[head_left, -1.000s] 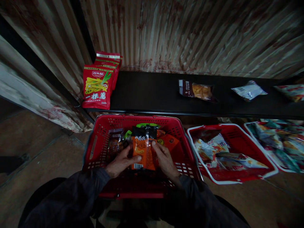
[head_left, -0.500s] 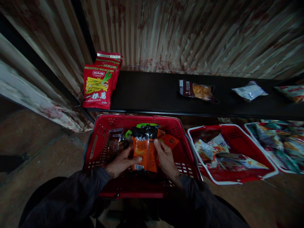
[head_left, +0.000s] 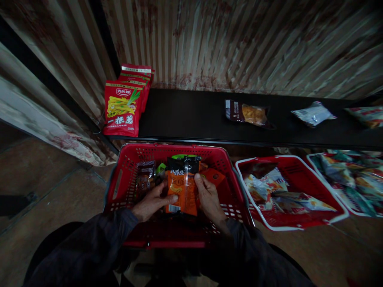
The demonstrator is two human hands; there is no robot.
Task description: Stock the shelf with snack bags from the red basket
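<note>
An orange and black snack packet point(head_left: 182, 185) is held upright between my two hands, above the red basket point(head_left: 149, 236). My left hand point(head_left: 152, 201) grips its lower left side, with the thumb across the front. On the right edge of the packet is my right hand point(head_left: 209, 197), its thumb near the upper corner and its other fingers hidden behind. Inside the basket, a dark purple packet point(head_left: 145, 175) lies at the left. Green packaging point(head_left: 160, 168) shows behind the held packet, and an orange piece point(head_left: 214, 179) lies to its right.
Red snack bags point(head_left: 122, 109) stand at the left end of a black shelf point(head_left: 185, 113). Farther right on it lie a brown packet point(head_left: 249, 114) and a white packet point(head_left: 314, 114). Two white-rimmed baskets, one here point(head_left: 299, 159), hold several packets at the right.
</note>
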